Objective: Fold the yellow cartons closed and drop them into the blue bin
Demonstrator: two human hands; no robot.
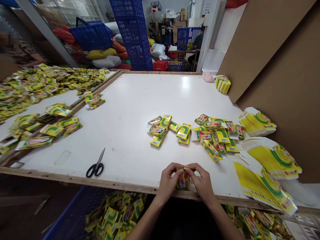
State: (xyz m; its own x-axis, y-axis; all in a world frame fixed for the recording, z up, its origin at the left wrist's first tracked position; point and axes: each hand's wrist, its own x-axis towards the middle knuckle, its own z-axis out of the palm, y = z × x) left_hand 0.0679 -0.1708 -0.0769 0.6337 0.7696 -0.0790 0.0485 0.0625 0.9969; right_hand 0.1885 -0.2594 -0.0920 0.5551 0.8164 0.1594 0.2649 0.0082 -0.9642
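Observation:
Close to the table's front edge, a small printed yellow-and-green carton (183,181) stands between my two hands. My left hand (170,180) pinches its top end from the left, thumb and fingers together. From the other side, my right hand (200,180) grips the same top end, its fingertips almost meeting those of the left. Several similar filled cartons (185,130) lie beyond my hands, and a larger loose pile (216,133) lies to their right. Fanned stacks of flat cartons (266,186) rest at the right edge of the table.
Black-handled scissors (95,166) lie left on the white table (125,116). A big heap of cartons (37,83) covers the neighbouring table, where a person sits. Below the edge are a blue crate (67,213) of cartons and more cartons. Cardboard (272,50) stands at right.

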